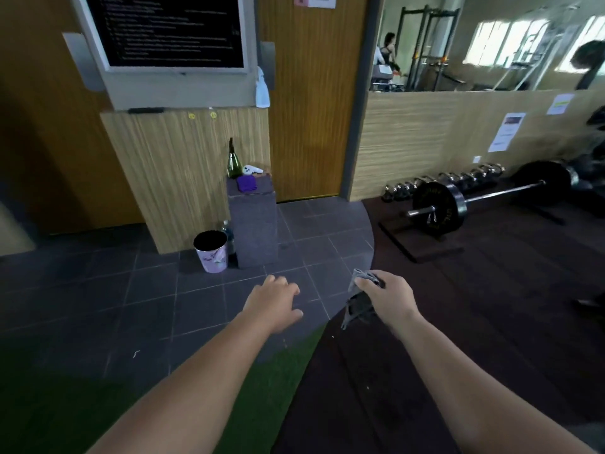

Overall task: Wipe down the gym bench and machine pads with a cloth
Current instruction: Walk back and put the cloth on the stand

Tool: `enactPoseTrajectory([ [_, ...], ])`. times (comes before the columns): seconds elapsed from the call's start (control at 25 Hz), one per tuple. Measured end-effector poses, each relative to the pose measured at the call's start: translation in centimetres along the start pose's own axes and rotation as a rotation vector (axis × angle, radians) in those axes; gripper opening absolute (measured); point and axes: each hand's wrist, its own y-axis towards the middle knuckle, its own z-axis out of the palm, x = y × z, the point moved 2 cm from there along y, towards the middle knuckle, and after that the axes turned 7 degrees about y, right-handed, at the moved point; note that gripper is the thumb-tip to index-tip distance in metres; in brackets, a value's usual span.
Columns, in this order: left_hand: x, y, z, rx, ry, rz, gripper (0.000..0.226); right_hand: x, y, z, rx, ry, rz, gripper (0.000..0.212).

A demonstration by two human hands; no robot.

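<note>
Right grip [388, 298] holds a crumpled grey cloth [357, 304]. Left grip [276, 304] hovers relaxed above the dark grey tiled floor [98, 290]. A black-plated steel barbell [438, 209] lies to the right.

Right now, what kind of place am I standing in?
Most likely a gym: a plate-loaded barbell, a row of small weights beside it, and a squat rack further back.

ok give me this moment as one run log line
right hand: grips grey cloth | left hand: open, holds nothing | both over floor | wiping: none now
</note>
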Motion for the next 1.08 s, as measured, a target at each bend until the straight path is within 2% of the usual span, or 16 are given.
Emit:
enactPoseTrajectory([
  [0.2,6.7,14.6,-1.2,-0.008,-0.035,-0.091,0.056,3.1,17.9,5.5,0.103,0.008,-0.025,0.012],
  [0.52,18.8,36.3,-4.6,0.008,-0.024,-0.098,0.059,7.6,41.8,14.4,0.168,0.018,0.003,0.015],
  [0.68,21.7,46.1,-6.6,0.008,-0.213,-0.053,0.068,9.8,53.4,18.9,0.207,0.054,-0.039,0.022],
  [0.76,23.1,51.4,-7.3,-0.054,-0.329,-0.088,0.063,10.8,59.5,21.7,0.253,0.051,-0.065,0.026],
  [0.84,25.6,56.8,-7.8,-0.104,-0.406,-0.149,0.062,11.7,65.5,24.5,0.299,0.116,-0.014,0.032],
  [0.96,30.4,62.8,-8.5,-0.176,-0.501,-0.269,0.075,12.9,73.1,28.5,0.382,0.271,0.153,0.048],
  [1.0,31.9,64.5,-8.8,-0.194,-0.522,-0.286,0.075,13.4,75.3,29.8,0.395,0.323,0.214,0.049],
  [1.08,35.2,68.0,-9.3,-0.221,-0.544,-0.325,0.063,14.7,79.9,32.7,0.430,0.408,0.265,0.034],
])
